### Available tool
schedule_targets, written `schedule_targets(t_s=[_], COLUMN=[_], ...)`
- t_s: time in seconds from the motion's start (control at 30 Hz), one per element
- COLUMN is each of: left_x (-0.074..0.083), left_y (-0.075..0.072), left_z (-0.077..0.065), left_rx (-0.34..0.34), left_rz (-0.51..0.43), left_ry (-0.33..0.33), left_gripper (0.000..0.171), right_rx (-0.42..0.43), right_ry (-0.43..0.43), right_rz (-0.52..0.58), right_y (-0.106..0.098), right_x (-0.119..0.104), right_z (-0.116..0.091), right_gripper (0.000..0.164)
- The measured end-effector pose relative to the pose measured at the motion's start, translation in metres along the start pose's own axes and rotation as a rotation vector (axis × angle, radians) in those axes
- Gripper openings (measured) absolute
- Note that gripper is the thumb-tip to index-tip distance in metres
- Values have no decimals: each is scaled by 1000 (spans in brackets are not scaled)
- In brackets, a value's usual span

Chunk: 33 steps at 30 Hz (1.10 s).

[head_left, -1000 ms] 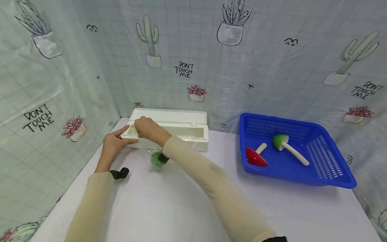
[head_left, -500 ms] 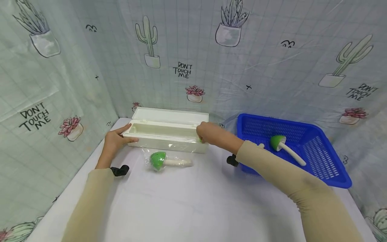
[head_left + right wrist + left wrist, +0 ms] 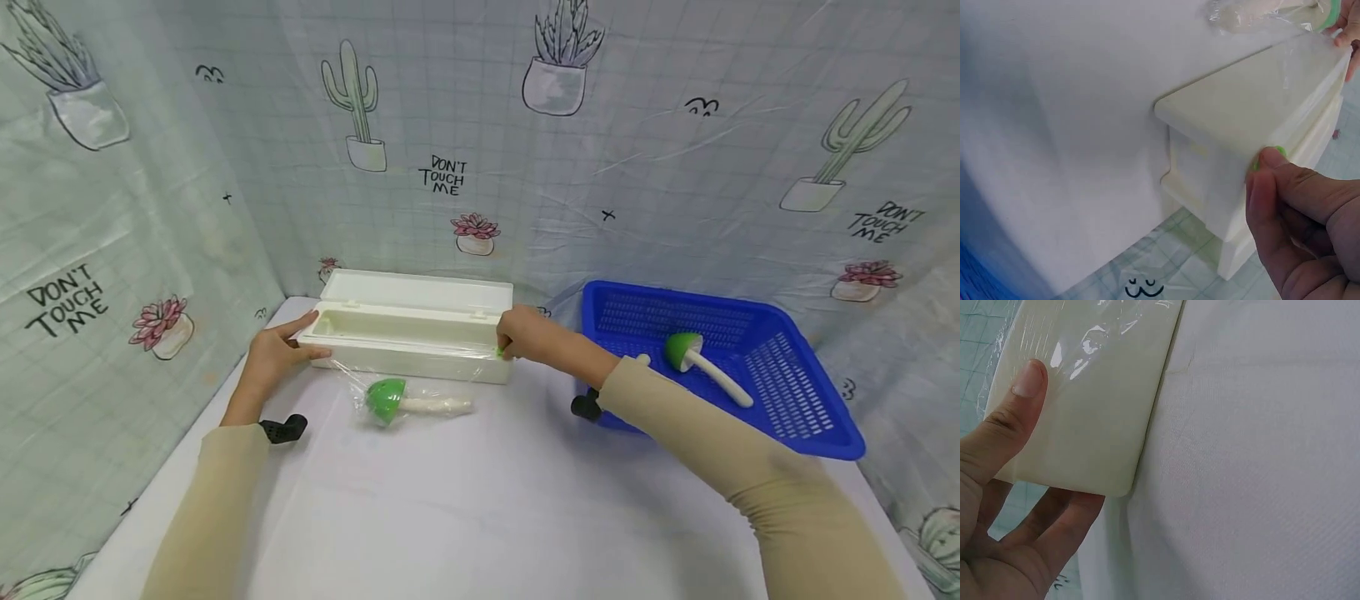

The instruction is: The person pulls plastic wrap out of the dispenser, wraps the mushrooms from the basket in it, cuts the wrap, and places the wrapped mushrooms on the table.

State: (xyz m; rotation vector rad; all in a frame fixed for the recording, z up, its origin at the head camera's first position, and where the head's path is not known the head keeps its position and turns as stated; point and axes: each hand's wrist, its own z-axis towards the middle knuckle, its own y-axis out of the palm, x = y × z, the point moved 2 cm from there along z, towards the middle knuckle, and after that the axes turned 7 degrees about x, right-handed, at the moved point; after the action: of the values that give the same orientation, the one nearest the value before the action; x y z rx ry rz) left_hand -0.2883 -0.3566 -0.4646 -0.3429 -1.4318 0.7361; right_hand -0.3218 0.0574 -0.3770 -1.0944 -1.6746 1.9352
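Observation:
A long white cling film dispenser (image 3: 420, 360) lies near the back wall, its lid (image 3: 427, 292) raised behind it. My left hand (image 3: 273, 354) grips its left end, with the thumb (image 3: 1029, 394) on the front wall. At the opposite end, my right hand (image 3: 536, 333) pinches a small green slider (image 3: 1280, 150) on the front edge between thumb and forefinger. In front of the box, a toy mushroom (image 3: 386, 402) with a green cap and pale stem lies in clear cling film (image 3: 348, 379). The film reaches up to the dispenser's front edge.
A blue perforated basket (image 3: 817, 417) stands to the right, partly behind my right forearm. Inside it is another green-capped mushroom (image 3: 683, 351), plus a pale stem end (image 3: 642, 359) showing above the sleeve. A patterned curtain (image 3: 420, 100) closes off the back and left.
My right hand has swept from the dispenser's left end to its right end along the front edge, uncovering the wrapped mushroom's stem. The left hand keeps its hold on the left end.

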Motion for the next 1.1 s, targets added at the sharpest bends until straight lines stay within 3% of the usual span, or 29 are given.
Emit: schedule_targets(t_s=[0.37, 0.47, 0.57, 0.67, 0.77, 0.83, 0.93, 1.03, 1.1], left_x=[-2, -2, 1, 9, 20, 28, 35, 37, 36], left_y=[-6, -10, -14, -16, -16, -16, -15, -12, -10], left_z=[-2, -7, -14, -22, -28, -31, -33, -35, -37], left_rx=[-48, -44, 54, 184, 231, 216, 141, 62, 51], left_rz=[-63, -51, 7, 76, 96, 103, 142, 201, 228], left_ry=[12, 52, 148, 223, 257, 278, 297, 309, 325], left_gripper=[75, 70, 59, 43, 27, 24, 34, 44, 38], right_rx=[22, 30, 74, 193, 319, 343, 282, 256, 269], right_ry=[39, 23, 4, -28, -92, -132, -147, -122, -102], right_rz=[31, 25, -47, -176, -178, -81, 17, 14, 0], right_y=[-4, -1, 1, 6, 17, 32, 59, 84, 97], right_x=[3, 2, -3, -20, -50, -72, -102, -121, -128], right_z=[-5, -3, -4, -10, -13, -12, -2, 13, 23], right_gripper=[3, 4, 5, 10, 17, 23, 35, 49, 54])
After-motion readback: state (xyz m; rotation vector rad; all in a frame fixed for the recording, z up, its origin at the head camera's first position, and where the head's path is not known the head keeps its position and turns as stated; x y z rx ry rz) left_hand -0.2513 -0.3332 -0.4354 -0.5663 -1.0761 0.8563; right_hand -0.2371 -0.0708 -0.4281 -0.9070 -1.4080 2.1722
